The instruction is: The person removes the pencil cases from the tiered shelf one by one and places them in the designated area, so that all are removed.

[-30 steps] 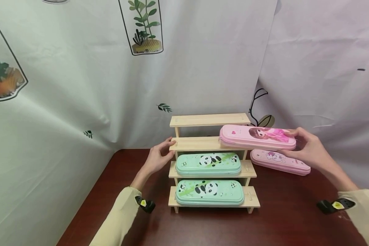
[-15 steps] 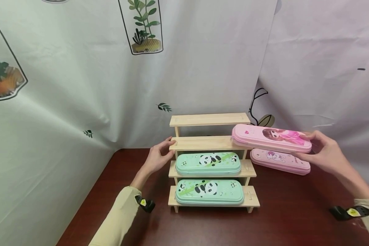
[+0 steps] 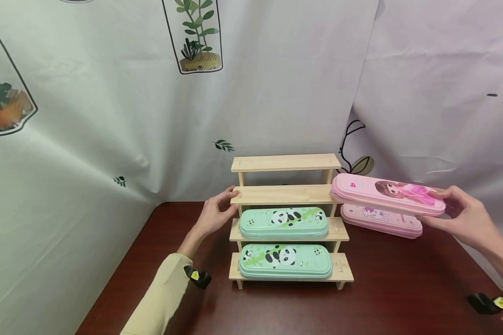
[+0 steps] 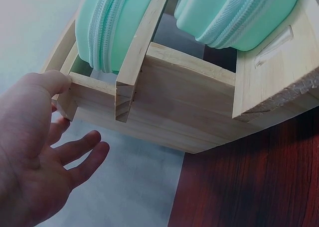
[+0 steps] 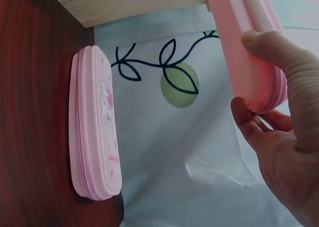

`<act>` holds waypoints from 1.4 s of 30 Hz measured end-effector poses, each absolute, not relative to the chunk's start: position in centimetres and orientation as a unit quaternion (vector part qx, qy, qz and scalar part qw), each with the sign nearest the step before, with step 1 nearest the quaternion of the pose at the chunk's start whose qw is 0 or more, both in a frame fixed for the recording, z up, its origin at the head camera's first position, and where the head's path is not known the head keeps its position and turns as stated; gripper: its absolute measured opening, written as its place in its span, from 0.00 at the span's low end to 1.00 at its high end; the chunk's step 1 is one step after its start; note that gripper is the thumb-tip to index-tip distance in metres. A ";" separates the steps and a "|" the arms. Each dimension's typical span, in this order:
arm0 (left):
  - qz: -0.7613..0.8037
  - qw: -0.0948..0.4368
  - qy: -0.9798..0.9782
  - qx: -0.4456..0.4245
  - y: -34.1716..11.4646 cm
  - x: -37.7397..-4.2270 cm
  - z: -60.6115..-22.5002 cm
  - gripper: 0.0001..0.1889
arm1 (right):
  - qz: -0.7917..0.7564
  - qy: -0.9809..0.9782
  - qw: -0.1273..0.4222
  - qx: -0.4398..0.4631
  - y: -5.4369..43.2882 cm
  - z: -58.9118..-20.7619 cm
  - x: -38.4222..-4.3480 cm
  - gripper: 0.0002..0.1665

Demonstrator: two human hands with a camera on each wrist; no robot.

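My right hand [image 3: 465, 215] grips the right end of a pink pencil case [image 3: 362, 187] printed with a doll-like figure, held up to the right of a wooden tiered shelf [image 3: 285, 194]. In the right wrist view, thumb and fingers close round the zipped end of this pencil case [image 5: 249, 53]. My left hand [image 3: 215, 213] holds the left end of the shelf's second tier from the top; the left wrist view shows thumb and forefinger pinching that board's corner [image 4: 65, 100]. Two mint panda pencil cases [image 3: 284, 223] lie on the lower two tiers, one on each.
A second pink pencil case [image 3: 381, 219] with a rabbit print lies on the dark red table [image 3: 293, 309], right of the shelf and partly behind the held one. A patterned white cloth [image 3: 285, 93] hangs close behind and along the left side.
My right hand has carried the pink doll-print pencil case to the right, away from over the second tier, and slightly down. The left hand has stayed on the shelf.
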State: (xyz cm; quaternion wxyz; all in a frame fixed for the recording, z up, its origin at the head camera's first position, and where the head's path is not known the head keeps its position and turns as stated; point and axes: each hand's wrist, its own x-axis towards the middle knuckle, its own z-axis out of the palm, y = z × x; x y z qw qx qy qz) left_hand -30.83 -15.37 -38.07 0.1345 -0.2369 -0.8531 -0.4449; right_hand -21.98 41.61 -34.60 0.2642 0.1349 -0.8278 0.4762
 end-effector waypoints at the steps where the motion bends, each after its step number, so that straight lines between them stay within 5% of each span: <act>1: -0.445 0.135 -0.853 -0.238 -15.4 -30.8 -38.1 0.23 | 0.476 -0.827 0.266 0.135 41.8 -34.7 -21.9 0.27; 42: -0.446 0.138 -0.851 -0.240 -15.3 -30.7 -38.1 0.23 | 0.567 -0.778 0.246 0.112 47.5 -39.6 -19.7 0.29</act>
